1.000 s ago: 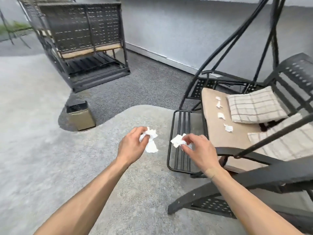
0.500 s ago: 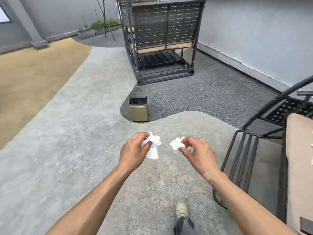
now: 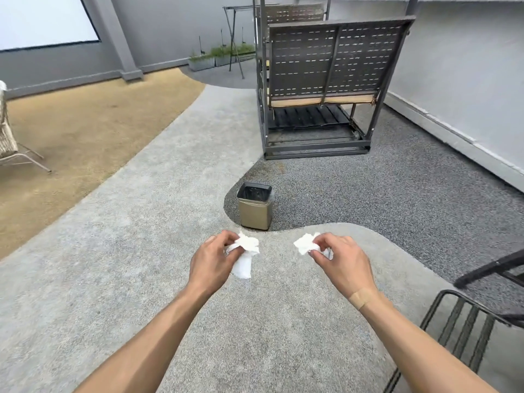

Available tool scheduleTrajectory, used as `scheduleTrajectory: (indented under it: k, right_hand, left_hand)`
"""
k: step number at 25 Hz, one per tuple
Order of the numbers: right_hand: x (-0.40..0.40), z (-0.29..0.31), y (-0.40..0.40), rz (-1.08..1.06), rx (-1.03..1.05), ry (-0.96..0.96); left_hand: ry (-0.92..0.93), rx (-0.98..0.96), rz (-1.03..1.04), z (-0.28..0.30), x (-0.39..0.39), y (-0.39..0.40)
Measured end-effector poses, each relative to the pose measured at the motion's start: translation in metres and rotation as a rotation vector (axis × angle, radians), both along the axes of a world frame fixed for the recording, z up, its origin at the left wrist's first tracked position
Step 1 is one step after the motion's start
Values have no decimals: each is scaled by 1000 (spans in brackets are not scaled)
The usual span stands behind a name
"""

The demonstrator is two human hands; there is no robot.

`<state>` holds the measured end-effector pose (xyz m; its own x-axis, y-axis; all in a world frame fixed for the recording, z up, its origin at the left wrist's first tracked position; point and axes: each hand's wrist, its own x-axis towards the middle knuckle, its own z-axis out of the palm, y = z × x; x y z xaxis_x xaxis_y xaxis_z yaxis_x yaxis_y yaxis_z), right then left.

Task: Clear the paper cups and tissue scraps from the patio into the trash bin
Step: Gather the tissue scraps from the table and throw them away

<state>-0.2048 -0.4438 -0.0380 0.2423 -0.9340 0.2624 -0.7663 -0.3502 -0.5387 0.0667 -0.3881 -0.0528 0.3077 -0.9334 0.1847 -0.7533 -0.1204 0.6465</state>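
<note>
My left hand (image 3: 211, 260) is shut on a bunch of white tissue scraps (image 3: 245, 256) that hang down from its fingers. My right hand (image 3: 338, 259) pinches another crumpled white tissue scrap (image 3: 304, 243). Both hands are held out in front of me, apart from each other. A small gold trash bin (image 3: 255, 209) with a dark liner stands open on the ground just beyond and between my hands. No paper cups are in view.
A dark metal swing bench (image 3: 326, 89) stands behind the bin. A black metal footrest (image 3: 465, 333) of another swing is at the lower right. A wicker chair (image 3: 8, 137) is at the far left. A grey wall (image 3: 459, 80) runs along the right.
My view has swung left, away from the cushioned swing seat and toward the bin, which now sits closer and centred. My hands have spread slightly apart, still holding the tissues.
</note>
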Motion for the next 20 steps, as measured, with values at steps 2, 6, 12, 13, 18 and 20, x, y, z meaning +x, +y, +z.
scheduleTrajectory:
  k: [2,6,12,13,18,20]
  right_hand:
    - [4,-1,-30,12,13,-7]
    - [24,-11,-87,51,45,-3]
    - [83,-25,-184,92,34,38]
    - [98,-27,-205,94,28,47]
    - [164,-26,-300,73,39,72]
    - [188,-26,-331,60,43,95]
  left_hand:
    - [7,13,30,-2,0,-24]
    - [19,27,82,-10,12,-69]
    - [59,30,104,-28,66,-156]
    - [64,38,101,-29,80,-176]
    - [52,70,54,-25,148,-273]
    - [40,82,43,-22,172,-306]
